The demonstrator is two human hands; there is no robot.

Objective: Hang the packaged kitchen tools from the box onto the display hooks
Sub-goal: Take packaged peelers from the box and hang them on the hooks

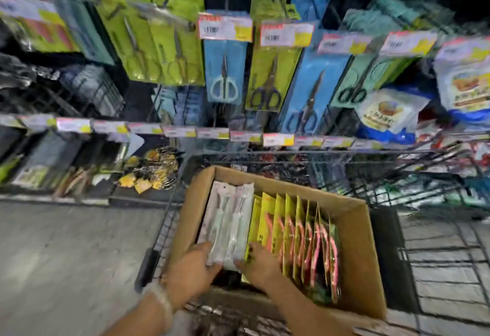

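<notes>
An open cardboard box sits in a wire shopping cart. At its left side lies a stack of clear-wrapped pale packages. My left hand grips the stack's near left corner, thumb on top. My right hand holds the stack's near right edge, next to a row of several upright yellow packages with pink-handled tools. Above, the display hooks carry packaged scissors on green and blue cards.
The black wire cart stands against the shelving. Price tags hang at the hook ends, and a shelf-edge strip of labels runs across. Low shelves at the left hold more goods. Grey floor lies at the lower left.
</notes>
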